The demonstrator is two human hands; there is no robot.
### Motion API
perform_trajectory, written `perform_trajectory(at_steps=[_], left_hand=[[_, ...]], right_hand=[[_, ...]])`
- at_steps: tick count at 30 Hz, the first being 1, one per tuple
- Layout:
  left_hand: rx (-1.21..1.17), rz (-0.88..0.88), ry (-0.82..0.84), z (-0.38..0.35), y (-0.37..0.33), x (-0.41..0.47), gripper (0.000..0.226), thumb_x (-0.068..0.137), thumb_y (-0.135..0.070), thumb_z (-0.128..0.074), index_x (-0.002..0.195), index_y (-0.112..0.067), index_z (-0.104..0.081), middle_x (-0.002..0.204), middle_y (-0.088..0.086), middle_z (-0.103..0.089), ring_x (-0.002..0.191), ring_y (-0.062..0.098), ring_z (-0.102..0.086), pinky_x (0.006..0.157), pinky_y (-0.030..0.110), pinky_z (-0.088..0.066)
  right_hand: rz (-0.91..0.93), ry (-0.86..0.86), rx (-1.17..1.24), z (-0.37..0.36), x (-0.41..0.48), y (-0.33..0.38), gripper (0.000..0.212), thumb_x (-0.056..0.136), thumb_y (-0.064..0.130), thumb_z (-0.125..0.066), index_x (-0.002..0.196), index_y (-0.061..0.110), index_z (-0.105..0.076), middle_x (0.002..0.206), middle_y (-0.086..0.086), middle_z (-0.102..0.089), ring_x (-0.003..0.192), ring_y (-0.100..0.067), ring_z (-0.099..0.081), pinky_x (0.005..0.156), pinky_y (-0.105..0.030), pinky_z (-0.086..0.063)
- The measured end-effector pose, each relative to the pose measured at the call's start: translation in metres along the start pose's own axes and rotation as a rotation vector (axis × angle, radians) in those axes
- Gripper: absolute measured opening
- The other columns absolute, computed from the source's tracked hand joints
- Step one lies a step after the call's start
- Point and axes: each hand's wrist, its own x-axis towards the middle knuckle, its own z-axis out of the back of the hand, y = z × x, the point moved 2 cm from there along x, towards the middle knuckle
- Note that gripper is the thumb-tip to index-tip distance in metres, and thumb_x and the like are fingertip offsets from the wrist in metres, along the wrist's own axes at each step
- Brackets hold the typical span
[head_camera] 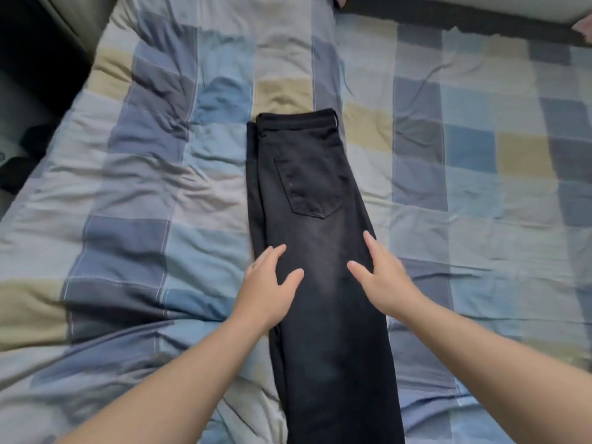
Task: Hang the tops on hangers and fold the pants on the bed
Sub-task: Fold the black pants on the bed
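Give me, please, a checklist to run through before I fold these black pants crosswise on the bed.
1. Black pants halved lengthwise, legs stacked: ok.
2. Waistband lying flat at the far end: ok.
3. Left hand open at the left edge: ok.
4. Right hand open at the right edge: ok.
5. Hems aligned: cannot tell, out of frame.
6. Quilt smooth underneath: not ok, rumpled.

A checked quilt (153, 193) in blue, grey and beige patches fills most of the view, creased and puffy toward 9 o'clock and flatter toward 3 o'clock. At 9 o'clock lies dim floor (28, 100) with a black, unclear thing (36, 137) on it. At 1 o'clock a dark band (448, 19) runs along the quilt's far edge, below a pale surface (480, 3). Small pink scraps show at 12 o'clock (339, 0) and 2 o'clock (581, 26).
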Motion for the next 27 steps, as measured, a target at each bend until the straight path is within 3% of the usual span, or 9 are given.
perform_trajectory(at_steps=[6, 14, 16, 19, 23, 27], left_hand=[[-0.087, 0.155, -0.004, -0.053, 0.034, -0.106, 0.057, 0.095, -0.042, -0.062, 0.147, -0.031, -0.043, 0.153, -0.011, -0.043, 0.141, 0.008, -0.036, 0.113, 0.023, -0.028], [-0.170, 0.386, -0.004, -0.136, 0.079, -0.246, 0.052, 0.094, -0.043, -0.062, 0.143, -0.032, -0.047, 0.147, -0.008, -0.049, 0.138, 0.013, -0.043, 0.109, 0.031, -0.037], [-0.185, 0.444, -0.011, -0.156, 0.093, -0.274, 0.052, 0.094, -0.043, -0.063, 0.142, -0.031, -0.047, 0.146, -0.007, -0.050, 0.136, 0.014, -0.044, 0.103, 0.028, -0.037], [-0.209, 0.502, -0.017, -0.178, 0.116, -0.298, 0.053, 0.094, -0.039, -0.064, 0.143, -0.028, -0.047, 0.147, -0.004, -0.049, 0.137, 0.016, -0.043, 0.110, 0.035, -0.040], [-0.197, 0.531, -0.094, -0.196, 0.147, -0.305, 0.059, 0.093, -0.033, -0.068, 0.145, -0.019, -0.043, 0.149, 0.002, -0.044, 0.137, 0.021, -0.042, 0.113, 0.040, -0.037], [-0.180, 0.520, -0.210, -0.200, 0.169, -0.299, 0.069, 0.088, -0.032, -0.073, 0.146, -0.015, -0.040, 0.146, 0.005, -0.045, 0.134, 0.024, -0.044, 0.111, 0.038, -0.038]], right_hand=[[-0.054, 0.114, 0.084, -0.021, -0.076, -0.063, 0.069, 0.103, 0.043, -0.047, 0.160, 0.034, -0.010, 0.166, 0.012, -0.017, 0.153, -0.015, -0.015, 0.123, -0.049, -0.019], [-0.096, 0.214, 0.173, -0.052, -0.167, -0.149, 0.068, 0.103, 0.041, -0.050, 0.160, 0.034, -0.015, 0.163, 0.008, -0.027, 0.150, -0.015, -0.026, 0.120, -0.038, -0.026], [-0.125, 0.210, 0.212, -0.067, -0.185, -0.175, 0.065, 0.102, 0.042, -0.051, 0.158, 0.036, -0.018, 0.161, 0.010, -0.032, 0.145, -0.013, -0.033, 0.114, -0.035, -0.031], [-0.174, 0.202, 0.261, -0.095, -0.203, -0.213, 0.064, 0.102, 0.039, -0.053, 0.157, 0.036, -0.022, 0.158, 0.010, -0.037, 0.140, -0.011, -0.039, 0.103, -0.027, -0.030], [-0.253, 0.219, 0.335, -0.136, -0.213, -0.262, 0.069, 0.102, 0.036, -0.054, 0.160, 0.029, -0.017, 0.164, 0.002, -0.026, 0.150, -0.015, -0.027, 0.118, -0.036, -0.030], [-0.276, 0.167, 0.357, -0.163, -0.213, -0.288, 0.072, 0.100, 0.032, -0.059, 0.160, 0.023, -0.018, 0.160, -0.006, -0.034, 0.146, -0.022, -0.034, 0.117, -0.040, -0.033]])
